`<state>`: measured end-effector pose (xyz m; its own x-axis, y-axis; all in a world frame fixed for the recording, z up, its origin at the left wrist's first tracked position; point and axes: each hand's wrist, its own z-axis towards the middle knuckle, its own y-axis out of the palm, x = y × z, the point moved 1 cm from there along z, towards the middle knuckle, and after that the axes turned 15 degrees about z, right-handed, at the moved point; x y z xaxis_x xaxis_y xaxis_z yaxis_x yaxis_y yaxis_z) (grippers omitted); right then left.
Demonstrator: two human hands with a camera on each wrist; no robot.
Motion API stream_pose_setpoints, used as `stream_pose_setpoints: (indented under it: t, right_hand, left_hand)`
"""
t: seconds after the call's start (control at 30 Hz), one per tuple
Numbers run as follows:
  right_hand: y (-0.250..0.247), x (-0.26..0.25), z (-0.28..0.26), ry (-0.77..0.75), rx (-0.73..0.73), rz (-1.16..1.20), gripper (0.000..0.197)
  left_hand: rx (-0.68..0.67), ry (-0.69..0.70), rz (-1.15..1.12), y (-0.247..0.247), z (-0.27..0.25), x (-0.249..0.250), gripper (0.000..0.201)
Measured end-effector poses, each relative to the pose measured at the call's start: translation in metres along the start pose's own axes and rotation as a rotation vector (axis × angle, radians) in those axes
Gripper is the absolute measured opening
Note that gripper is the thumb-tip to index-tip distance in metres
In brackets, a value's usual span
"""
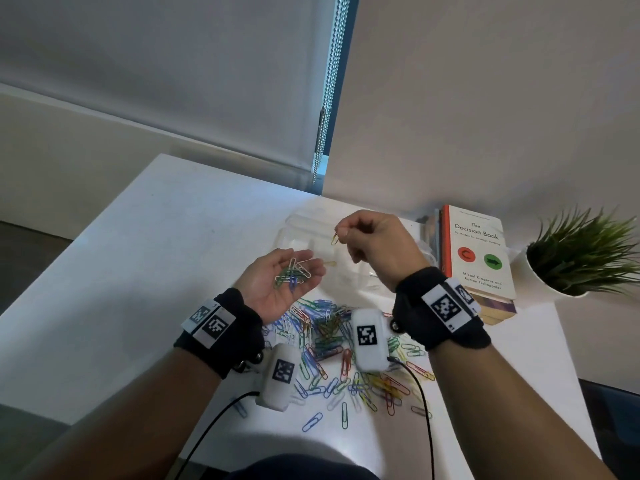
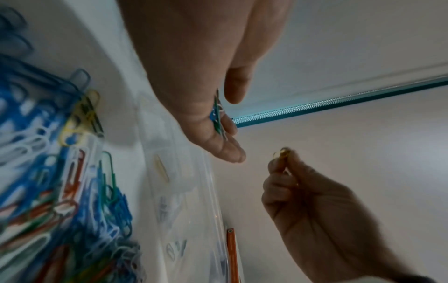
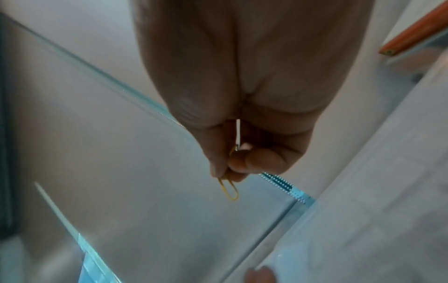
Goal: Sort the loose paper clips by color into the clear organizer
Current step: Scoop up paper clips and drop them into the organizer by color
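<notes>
A: Why is the left hand (image 1: 277, 278) cupped, palm up?
B: It carries mixed clips (image 1: 292, 273); the right hand (image 1: 372, 245) pinches a yellow clip (image 1: 335, 238) above the far clear organizer (image 1: 301, 225), ready for sorting.

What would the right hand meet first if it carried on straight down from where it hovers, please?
Most likely the clear organizer: the right hand pinches a yellow paper clip hanging over it, though depth is uncertain.
</notes>
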<state>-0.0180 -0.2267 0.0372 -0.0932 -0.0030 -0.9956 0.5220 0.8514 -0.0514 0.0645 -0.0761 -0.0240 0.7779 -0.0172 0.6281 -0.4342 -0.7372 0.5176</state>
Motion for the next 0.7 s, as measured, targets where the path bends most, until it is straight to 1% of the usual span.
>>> stream_pose_setpoints:
  t: [0.07,0.17,0.3,0.37,0.43,0.5,0.6,0.7]
  right_hand:
    - [-0.002,0.006,0.013,0.033,0.019,-0.157,0.008]
    - [0.004,0.020,0.031,0.078,-0.007,-0.448,0.017]
    - [0.017,0.037,0.046,0.162,-0.020,-0.647,0.016]
    - [0.020,0.042,0.048,0.196,-0.032,-0.686,0.014]
    - [0.019,0.042,0.048,0.197,-0.041,-0.717,0.011]
    - [0.015,0.036,0.044,0.160,-0.024,-0.721,0.013]
    - [0.011,0.021,0.031,0.058,-0.013,-0.632,0.014]
    - [0.020,0.009,0.011,-0.004,-0.112,-0.618,0.009]
  left_hand:
    - [0.043,0.009,-0.028,-0.008,0.001,0.002,0.033]
    - [0.096,0.034,-0.064,-0.018,0.002,0.003,0.035]
    - [0.100,0.056,-0.081,-0.021,0.002,0.005,0.040]
    - [0.082,0.057,-0.073,-0.018,0.001,0.004,0.045]
    - [0.059,0.050,-0.066,-0.015,0.000,0.003,0.050]
    - [0.036,0.035,-0.059,-0.012,0.000,0.003,0.053]
    - [0.010,0.014,-0.040,-0.008,-0.001,0.002,0.052]
    - [-0.013,0.010,-0.044,-0.002,0.000,0.000,0.049]
